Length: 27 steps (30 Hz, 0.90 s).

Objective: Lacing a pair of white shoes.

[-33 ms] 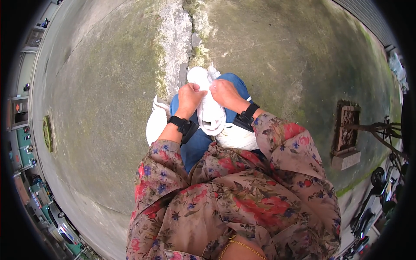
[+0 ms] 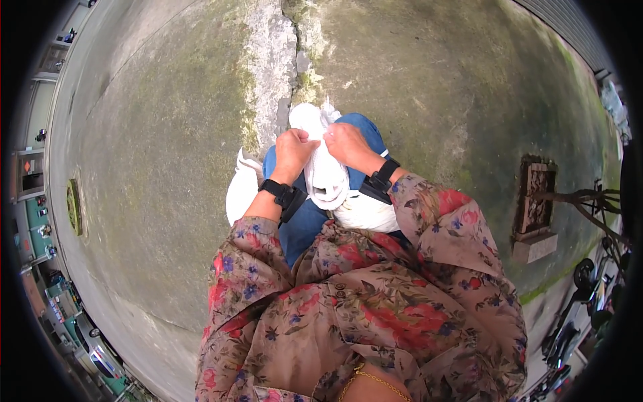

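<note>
**Left hand and right hand at a white shoe-shaped piece**

We see the fingertips of each drawn together at its upper part; what they pinch, we cannot tell. The piece lies between knees in blue jeans. Beyond, we see mossy concrete.

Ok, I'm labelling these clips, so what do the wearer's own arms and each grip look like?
The left sleeve and right sleeve are loose and tan, printed with red flowers, blue-purple blossoms and dark leaves, and end short of the wrists. A black left wrist strap and right wrist strap each carry a dark, boxy piece. Left grip and right grip wear no gloves.
</note>
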Each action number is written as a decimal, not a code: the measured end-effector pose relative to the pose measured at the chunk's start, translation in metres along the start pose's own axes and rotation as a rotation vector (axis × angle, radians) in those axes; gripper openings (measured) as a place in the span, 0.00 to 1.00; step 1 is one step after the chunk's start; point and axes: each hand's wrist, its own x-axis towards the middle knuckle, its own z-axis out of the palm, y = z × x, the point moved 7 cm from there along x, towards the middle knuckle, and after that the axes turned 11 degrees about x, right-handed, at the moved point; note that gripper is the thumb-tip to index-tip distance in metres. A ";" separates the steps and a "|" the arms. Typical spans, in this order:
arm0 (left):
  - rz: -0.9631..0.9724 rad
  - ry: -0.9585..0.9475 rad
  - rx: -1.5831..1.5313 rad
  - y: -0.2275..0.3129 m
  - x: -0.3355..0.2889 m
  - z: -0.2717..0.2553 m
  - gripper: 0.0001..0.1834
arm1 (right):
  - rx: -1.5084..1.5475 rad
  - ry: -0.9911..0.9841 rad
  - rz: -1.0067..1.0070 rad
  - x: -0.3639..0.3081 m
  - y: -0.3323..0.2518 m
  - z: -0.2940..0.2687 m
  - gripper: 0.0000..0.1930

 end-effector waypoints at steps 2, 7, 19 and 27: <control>0.000 0.003 -0.008 0.004 -0.002 -0.002 0.18 | 0.040 -0.006 0.019 0.003 0.006 0.002 0.10; 0.048 -0.014 -0.058 -0.004 -0.006 -0.006 0.18 | 0.037 0.122 -0.154 0.001 -0.001 -0.006 0.05; 0.252 0.044 0.119 0.027 -0.018 -0.019 0.08 | 0.172 -0.022 -0.192 0.004 -0.015 0.005 0.07; 0.472 0.124 0.212 0.027 -0.014 -0.021 0.07 | 0.216 -0.058 -0.126 0.007 -0.014 0.003 0.10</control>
